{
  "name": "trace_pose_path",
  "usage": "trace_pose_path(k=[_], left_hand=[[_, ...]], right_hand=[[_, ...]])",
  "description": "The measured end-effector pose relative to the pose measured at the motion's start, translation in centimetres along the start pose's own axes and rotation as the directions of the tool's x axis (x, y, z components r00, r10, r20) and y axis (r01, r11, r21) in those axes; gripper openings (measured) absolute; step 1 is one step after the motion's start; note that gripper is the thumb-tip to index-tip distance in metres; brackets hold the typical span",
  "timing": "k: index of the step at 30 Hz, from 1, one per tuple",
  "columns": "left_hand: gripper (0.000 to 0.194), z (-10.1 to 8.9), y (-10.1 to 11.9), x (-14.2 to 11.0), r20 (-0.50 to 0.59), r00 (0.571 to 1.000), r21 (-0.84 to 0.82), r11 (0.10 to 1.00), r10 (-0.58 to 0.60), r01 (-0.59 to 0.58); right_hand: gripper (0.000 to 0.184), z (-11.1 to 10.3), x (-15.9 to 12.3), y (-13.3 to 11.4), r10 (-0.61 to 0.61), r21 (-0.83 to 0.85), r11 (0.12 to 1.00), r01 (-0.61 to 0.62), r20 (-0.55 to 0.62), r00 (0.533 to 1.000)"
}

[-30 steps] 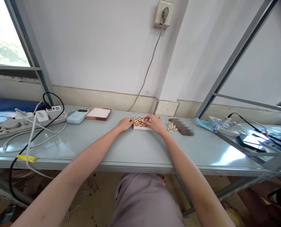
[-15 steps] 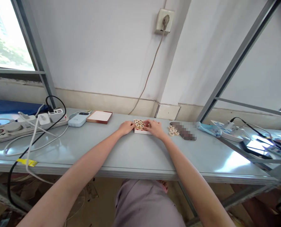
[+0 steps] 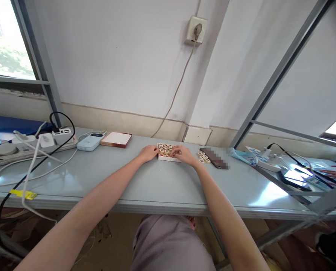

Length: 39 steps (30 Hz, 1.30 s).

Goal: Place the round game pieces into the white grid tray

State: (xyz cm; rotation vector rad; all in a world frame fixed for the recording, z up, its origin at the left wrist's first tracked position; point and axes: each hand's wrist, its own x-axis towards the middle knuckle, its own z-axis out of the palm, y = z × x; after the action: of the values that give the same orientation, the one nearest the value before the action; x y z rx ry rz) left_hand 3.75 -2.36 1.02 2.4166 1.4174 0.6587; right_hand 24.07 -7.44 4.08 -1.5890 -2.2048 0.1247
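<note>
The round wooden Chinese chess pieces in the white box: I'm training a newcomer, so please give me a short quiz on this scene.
1. Which has its fingers on the round wooden Chinese chess pieces in the shallow white box: the left hand or the right hand?
2. True or false: loose wooden pieces lie to the box's right.
3. What lies nearest the box's left on the pale grey table? A) a flat white board with a brown edge B) a red mug C) scissors

Key: 1 right hand; 2 true; 3 A

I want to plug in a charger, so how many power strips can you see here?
2. One power strip lies at the left end of the table, with plugs in it. A second, white one lies toward the right end among cables. Others may be hidden or out of view.
</note>
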Motion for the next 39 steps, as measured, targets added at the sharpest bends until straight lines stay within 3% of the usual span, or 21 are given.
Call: trace_pose_path(k=[5,13,17,19,22,24,26,29,34,39], left_hand=[[0.036,0.0,0.0,-0.1,0.003,1.000,-0.009,1.000,0.000,0.000],[0.036,0.0,0.0,0.1,0.010,1.000,0.013,1.000,0.007,-0.008],[0.037,0.0,-0.1,0.2,0.029,1.000,0.007,1.000,-0.005,0.005],[0.036,-0.1,-0.2,0.1,0.021,1.000,0.007,1.000,-0.002,0.001],[0.036,-0.1,-0.1,0.0,0.015,1.000,0.009,1.000,0.003,-0.003],[0.036,-0.2,0.0,0.0,0.019,1.000,0.009,1.000,-0.005,0.005],[0.035,-0.2,0.0,0.0,0.019,1.000,0.011,1.000,-0.012,0.012],[0.036,-0.1,-0.1,0.1,0.020,1.000,0.015,1.000,-0.007,0.006],[0.035,0.0,-0.2,0.1,0.015,1.000,0.005,1.000,0.000,0.000],[0.035,-0.1,-0.1,-0.1,0.012,1.000,-0.011,1.000,-0.002,0.002]], right_hand=[[0.035,0.6,0.2,-0.1,0.036,-0.047,0.998,-0.036,-0.007,0.999],[0.030,1.1,0.2,-0.3,0.048,-0.065,0.997,-0.049,-0.014,0.999],[0.025,0.4,0.1,0.2,0.129,-0.102,0.985,-0.140,-0.107,0.986],[0.025,0.1,-0.3,1.2,0.198,-0.192,0.950,-0.244,-0.233,0.952],[0.028,0.1,-1.2,3.2,0.286,-0.340,0.827,-0.449,-0.433,0.855],[0.031,0.3,-1.7,4.6,0.387,-0.385,0.724,-0.571,-0.458,0.800],[0.031,0.6,-1.9,5.6,0.493,-0.412,0.654,-0.634,-0.402,0.771],[0.033,0.7,-1.8,6.1,0.509,-0.452,0.668,-0.590,-0.301,0.807],[0.038,0.2,-1.1,5.4,0.356,-0.351,0.852,-0.389,-0.158,0.921],[0.035,0.2,-0.6,4.8,0.226,-0.237,0.941,-0.241,-0.091,0.970]])
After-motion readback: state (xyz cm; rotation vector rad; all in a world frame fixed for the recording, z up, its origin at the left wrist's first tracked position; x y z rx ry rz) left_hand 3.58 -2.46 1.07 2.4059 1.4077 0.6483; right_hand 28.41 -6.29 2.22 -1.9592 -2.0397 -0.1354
